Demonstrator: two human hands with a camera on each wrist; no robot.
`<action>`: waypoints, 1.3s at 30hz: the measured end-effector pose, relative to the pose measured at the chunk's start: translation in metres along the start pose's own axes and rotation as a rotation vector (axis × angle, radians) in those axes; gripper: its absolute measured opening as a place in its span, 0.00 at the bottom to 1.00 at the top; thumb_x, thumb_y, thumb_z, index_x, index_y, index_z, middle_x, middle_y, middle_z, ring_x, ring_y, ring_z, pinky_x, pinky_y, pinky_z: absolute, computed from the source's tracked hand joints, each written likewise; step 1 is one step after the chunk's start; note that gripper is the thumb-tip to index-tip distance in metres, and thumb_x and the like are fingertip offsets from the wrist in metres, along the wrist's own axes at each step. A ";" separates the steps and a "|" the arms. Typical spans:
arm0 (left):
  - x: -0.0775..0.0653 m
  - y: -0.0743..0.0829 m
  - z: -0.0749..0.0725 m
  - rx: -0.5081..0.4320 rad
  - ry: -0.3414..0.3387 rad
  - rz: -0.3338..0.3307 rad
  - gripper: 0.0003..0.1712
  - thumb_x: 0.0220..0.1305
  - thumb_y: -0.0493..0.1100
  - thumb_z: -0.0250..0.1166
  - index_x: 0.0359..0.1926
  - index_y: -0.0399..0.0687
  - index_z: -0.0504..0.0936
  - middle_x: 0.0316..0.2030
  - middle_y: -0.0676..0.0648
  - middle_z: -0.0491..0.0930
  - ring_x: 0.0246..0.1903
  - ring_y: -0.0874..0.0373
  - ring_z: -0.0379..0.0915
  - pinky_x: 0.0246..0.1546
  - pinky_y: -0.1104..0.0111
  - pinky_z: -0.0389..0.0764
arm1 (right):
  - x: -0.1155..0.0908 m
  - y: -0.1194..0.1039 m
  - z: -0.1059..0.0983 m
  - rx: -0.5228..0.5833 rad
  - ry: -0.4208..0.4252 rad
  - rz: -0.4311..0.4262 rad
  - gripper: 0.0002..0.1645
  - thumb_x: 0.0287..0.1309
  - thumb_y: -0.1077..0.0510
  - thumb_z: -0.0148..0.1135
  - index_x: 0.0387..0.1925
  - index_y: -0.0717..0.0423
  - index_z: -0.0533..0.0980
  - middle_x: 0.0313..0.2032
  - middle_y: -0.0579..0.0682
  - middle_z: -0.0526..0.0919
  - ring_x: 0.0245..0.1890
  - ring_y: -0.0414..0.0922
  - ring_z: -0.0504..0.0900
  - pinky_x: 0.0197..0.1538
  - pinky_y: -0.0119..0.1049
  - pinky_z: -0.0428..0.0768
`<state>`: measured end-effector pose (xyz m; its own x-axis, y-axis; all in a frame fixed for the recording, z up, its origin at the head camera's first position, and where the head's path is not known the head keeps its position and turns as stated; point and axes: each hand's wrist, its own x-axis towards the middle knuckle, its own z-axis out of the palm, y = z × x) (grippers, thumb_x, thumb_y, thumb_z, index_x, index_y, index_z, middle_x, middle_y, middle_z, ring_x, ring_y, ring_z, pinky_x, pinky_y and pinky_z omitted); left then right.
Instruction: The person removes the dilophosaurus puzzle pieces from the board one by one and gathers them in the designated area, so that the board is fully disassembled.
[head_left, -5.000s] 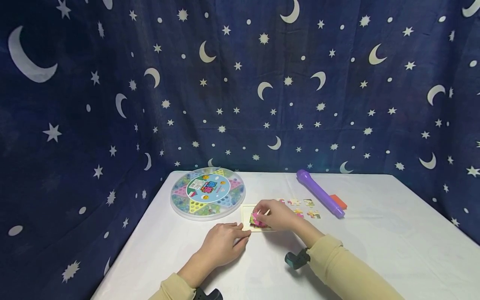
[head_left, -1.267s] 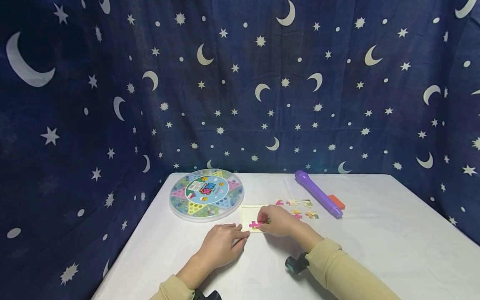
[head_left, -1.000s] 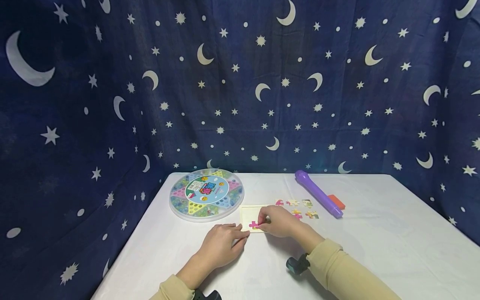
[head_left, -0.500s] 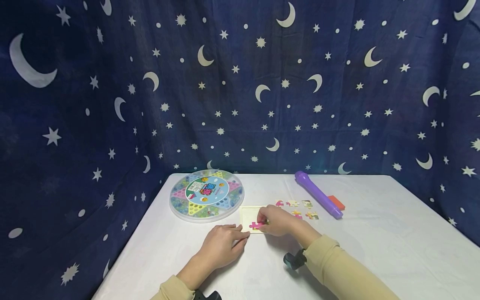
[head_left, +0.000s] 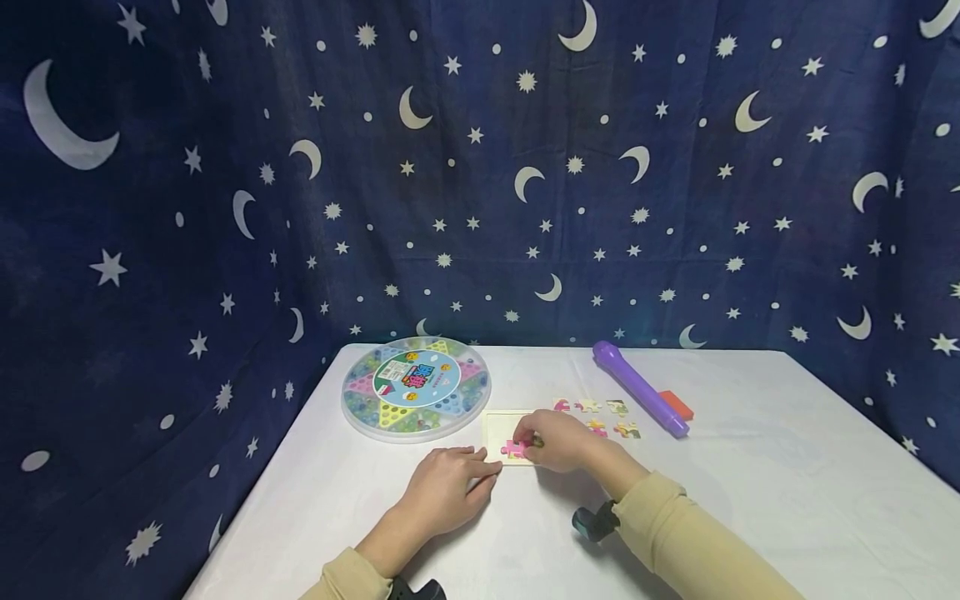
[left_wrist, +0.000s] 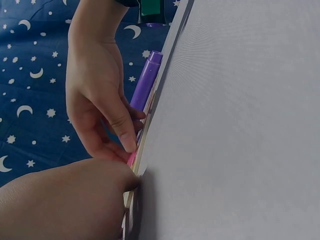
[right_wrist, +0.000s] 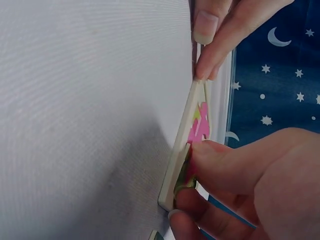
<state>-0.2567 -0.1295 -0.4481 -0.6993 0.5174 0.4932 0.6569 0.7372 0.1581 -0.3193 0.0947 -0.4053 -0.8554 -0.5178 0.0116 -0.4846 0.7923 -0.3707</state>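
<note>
My left hand rests at the near left corner of a shallow cream puzzle tray. In the right wrist view its thumb and a finger touch the tray's end. A pink jigsaw piece lies flat in the tray, along the near side. My right hand is over the tray's right half. Its thumb and fingers pinch a green and pink jigsaw piece at the tray's near edge, right beside the pink one. From the head view that held piece is mostly hidden by the fingers.
Several loose jigsaw pieces lie right of the tray. Behind them is a purple stick with a rounded head, beside an orange-red block. A round, clear-lidded board game box stands back left. A star-patterned curtain hangs behind the table.
Five seconds ago my right hand was at a cluster of pink and green pieces in the tray; it has since shifted slightly right, uncovering the tray's upper middle. My left hand keeps its place.
</note>
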 end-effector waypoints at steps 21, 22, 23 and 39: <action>0.001 0.001 0.000 -0.021 -0.021 -0.021 0.14 0.68 0.46 0.66 0.51 0.56 0.91 0.50 0.47 0.87 0.53 0.48 0.83 0.53 0.51 0.81 | -0.006 0.008 0.000 0.072 0.104 -0.018 0.10 0.60 0.60 0.73 0.34 0.44 0.79 0.25 0.38 0.77 0.28 0.41 0.74 0.38 0.41 0.75; 0.001 0.001 0.000 -0.021 -0.021 -0.021 0.13 0.68 0.46 0.66 0.51 0.56 0.91 0.50 0.47 0.87 0.53 0.48 0.83 0.53 0.51 0.81 | -0.007 0.009 0.000 0.080 0.110 -0.019 0.10 0.61 0.60 0.73 0.34 0.44 0.79 0.25 0.38 0.77 0.28 0.40 0.74 0.38 0.41 0.75; 0.001 0.001 0.000 -0.021 -0.021 -0.020 0.13 0.68 0.46 0.66 0.51 0.56 0.91 0.50 0.47 0.87 0.53 0.48 0.83 0.53 0.51 0.81 | -0.007 0.009 0.000 0.089 0.117 -0.021 0.09 0.61 0.60 0.73 0.34 0.44 0.79 0.24 0.38 0.77 0.28 0.40 0.74 0.38 0.41 0.75; 0.001 0.000 0.001 -0.019 -0.026 -0.018 0.14 0.69 0.46 0.66 0.52 0.57 0.91 0.50 0.47 0.87 0.52 0.48 0.84 0.53 0.51 0.81 | -0.029 0.038 -0.009 0.212 0.190 -0.017 0.02 0.66 0.57 0.68 0.39 0.47 0.82 0.27 0.40 0.78 0.29 0.41 0.75 0.36 0.41 0.75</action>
<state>-0.2575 -0.1285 -0.4490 -0.7182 0.5151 0.4677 0.6490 0.7383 0.1835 -0.3149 0.1429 -0.4112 -0.8761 -0.4446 0.1863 -0.4673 0.6885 -0.5546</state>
